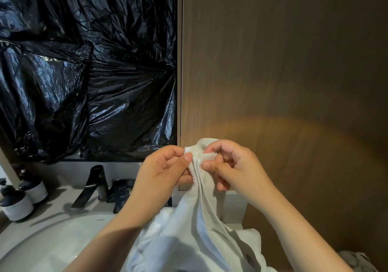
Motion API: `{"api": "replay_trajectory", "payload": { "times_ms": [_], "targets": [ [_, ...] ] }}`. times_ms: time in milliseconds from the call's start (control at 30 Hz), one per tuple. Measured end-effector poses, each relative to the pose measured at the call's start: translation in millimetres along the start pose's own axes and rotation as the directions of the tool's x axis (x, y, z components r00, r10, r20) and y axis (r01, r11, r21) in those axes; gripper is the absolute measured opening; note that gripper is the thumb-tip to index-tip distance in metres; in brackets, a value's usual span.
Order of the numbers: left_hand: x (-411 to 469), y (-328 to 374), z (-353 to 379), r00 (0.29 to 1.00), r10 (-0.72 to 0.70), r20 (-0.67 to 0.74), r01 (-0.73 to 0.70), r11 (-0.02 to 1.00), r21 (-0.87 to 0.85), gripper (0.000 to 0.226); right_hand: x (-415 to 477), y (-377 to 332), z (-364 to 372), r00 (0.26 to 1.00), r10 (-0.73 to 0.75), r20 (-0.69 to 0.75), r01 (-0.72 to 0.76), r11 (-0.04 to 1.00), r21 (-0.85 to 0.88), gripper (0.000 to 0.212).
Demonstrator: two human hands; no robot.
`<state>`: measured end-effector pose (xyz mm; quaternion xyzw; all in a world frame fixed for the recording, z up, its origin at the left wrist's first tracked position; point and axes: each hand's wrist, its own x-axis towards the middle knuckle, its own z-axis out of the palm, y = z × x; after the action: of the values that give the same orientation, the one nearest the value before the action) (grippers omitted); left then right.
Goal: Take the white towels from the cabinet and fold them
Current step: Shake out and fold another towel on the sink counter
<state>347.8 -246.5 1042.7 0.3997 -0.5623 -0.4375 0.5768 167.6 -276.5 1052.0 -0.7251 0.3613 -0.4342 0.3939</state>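
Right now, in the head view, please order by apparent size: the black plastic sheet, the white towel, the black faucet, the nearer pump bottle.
black plastic sheet
white towel
black faucet and nearer pump bottle: look alike, so I do not rank them

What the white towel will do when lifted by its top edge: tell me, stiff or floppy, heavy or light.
Probably floppy: the white towel hangs in long folds below the pinch. Likely light for its size: the left hand and right hand hold it up by fingertips alone.
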Motion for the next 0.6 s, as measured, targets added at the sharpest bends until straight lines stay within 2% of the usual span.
{"api": "replay_trajectory", "payload": {
  "times_ms": [67,133,300,467,600],
  "targets": [
    [0.0,-0.1,0.2,1.0,-0.005,-0.008,0.005,1.0,0.004,0.017,1.7,3.1,0.0,0.995,-0.056,-0.086,0.041,0.986,-0.16,0.015],
    [1.2,0.7,-0.5,1.0,-0.017,-0.021,0.017,1.0,0.005,0.018,0.9,3.9,0.8,0.978,-0.131,-0.161,0.088,0.965,-0.246,0.025],
    [2.4,6.4,-1.1,0.999,-0.04,0.007,0.04,0.999,0.025,0.017,-0.3,4.9,3.9,0.971,-0.172,-0.165,0.127,0.959,-0.252,0.011],
    [1.1,7.9,-1.3,0.998,-0.051,0.044,0.048,0.996,0.071,0.016,-1.2,1.2,6.0,0.964,-0.195,-0.179,0.157,0.966,-0.206,0.016],
    [-0.3,5.9,-2.4,0.998,-0.036,0.057,0.028,0.991,0.128,0.015,-1.2,2.1,6.9,0.963,-0.187,-0.192,0.146,0.967,-0.209,0.012]
  ]
}}
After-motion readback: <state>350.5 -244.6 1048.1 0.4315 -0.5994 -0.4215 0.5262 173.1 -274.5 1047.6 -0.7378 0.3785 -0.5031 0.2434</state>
